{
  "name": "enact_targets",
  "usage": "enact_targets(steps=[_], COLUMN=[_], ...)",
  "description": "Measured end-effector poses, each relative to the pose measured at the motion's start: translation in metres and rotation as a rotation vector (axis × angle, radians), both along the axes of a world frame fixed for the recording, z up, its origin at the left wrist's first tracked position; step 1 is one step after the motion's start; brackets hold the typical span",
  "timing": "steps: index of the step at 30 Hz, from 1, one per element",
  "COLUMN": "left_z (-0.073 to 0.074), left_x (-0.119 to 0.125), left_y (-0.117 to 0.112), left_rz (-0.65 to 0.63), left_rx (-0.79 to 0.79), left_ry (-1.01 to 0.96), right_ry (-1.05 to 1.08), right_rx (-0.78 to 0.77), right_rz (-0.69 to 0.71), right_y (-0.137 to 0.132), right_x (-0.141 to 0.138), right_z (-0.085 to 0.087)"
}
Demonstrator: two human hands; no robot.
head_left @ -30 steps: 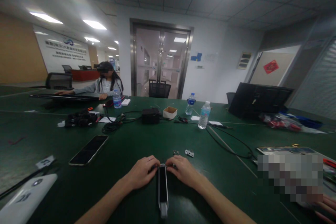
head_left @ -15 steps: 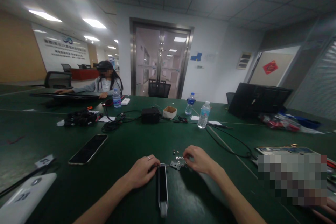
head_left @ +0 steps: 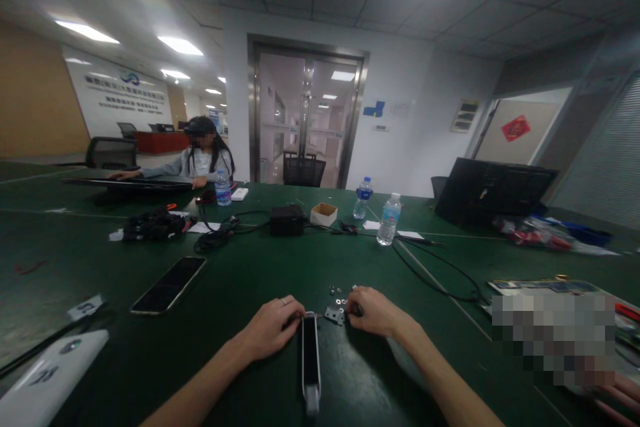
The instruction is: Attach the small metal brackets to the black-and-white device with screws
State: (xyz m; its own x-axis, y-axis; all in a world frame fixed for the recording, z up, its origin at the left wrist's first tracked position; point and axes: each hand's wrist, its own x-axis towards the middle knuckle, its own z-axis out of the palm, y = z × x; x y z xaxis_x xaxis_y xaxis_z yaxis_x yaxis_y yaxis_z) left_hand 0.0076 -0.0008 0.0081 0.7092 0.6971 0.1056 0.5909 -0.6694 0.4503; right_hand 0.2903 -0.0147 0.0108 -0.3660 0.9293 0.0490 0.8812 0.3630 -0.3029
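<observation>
My left hand (head_left: 273, 328) rests on the table, fingers curled and thumb drawn in. Its fingertips meet at the upper left corner of a slim device (head_left: 311, 357) with a pale rim and a long dark face. Whatever lies between them is hidden. To the right, my right hand (head_left: 375, 311) is closed, its fingertips down at the table; anything inside the pinch is out of sight. Between the hands lies a small metal plate with holes (head_left: 334, 315). Several small nuts or washers (head_left: 339, 301) are scattered just beyond it, beside my right fingertips.
A smartphone (head_left: 170, 285) lies left, beyond a white device (head_left: 57, 380). Farther back are a black box (head_left: 287, 221), a small open carton (head_left: 324, 214), cables and water bottles (head_left: 389, 220). Another person (head_left: 203, 153) sits across the table; someone's fingers (head_left: 623, 390) show at far right.
My right hand has moved slightly down and left, and its fingers have closed lower beside the small metal parts. My left hand and the slim device look the same.
</observation>
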Motion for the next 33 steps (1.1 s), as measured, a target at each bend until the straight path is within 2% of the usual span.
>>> enact_targets(steps=[8,14,19,33], left_z=[-0.002,0.002,0.004,-0.002], left_x=[0.0,0.0,0.0,0.0], left_y=[0.0,-0.001,-0.002,0.001], left_rz=[-0.008,-0.003,-0.001,-0.005], left_rx=[0.018,0.004,-0.01,0.015], left_ry=[-0.005,0.01,0.009,0.006], right_ry=[0.141,0.2,0.22,0.224], right_rx=[0.122,0.165,0.185,0.19], right_rz=[0.049,0.121,0.146,0.137], right_y=[-0.01,-0.014,-0.012,-0.011], right_x=[-0.022,-0.045,-0.047,-0.045], right_z=[0.008,-0.002,-0.011,-0.01])
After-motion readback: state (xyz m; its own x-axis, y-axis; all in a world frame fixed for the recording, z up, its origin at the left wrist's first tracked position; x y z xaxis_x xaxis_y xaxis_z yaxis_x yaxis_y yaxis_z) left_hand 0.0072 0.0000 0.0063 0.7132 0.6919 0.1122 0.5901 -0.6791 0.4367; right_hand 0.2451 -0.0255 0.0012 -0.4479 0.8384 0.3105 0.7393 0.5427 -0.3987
